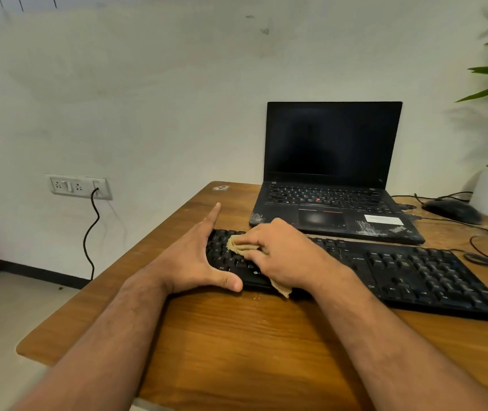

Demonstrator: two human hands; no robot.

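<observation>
Just in front of the laptop [331,173], flat on the tabletop [236,336]: black keyboard [414,277], keys up, long axis roughly along the laptop's front edge, number-pad end out past the laptop's right corner. Braced against the other end, near the laptop's left corner: left hand [195,262], open, fingers straight. Pressed onto the keys there: crumpled tan cloth [241,246], gripped by the curled right hand [281,253].

Your left hand [198,256] braces the keyboard's [414,277] left end, fingers straight, thumb spread along its front edge. Your right hand [281,253] is over its left keys, fingers curled round a cloth [241,244]. Both forearms are bare.
</observation>
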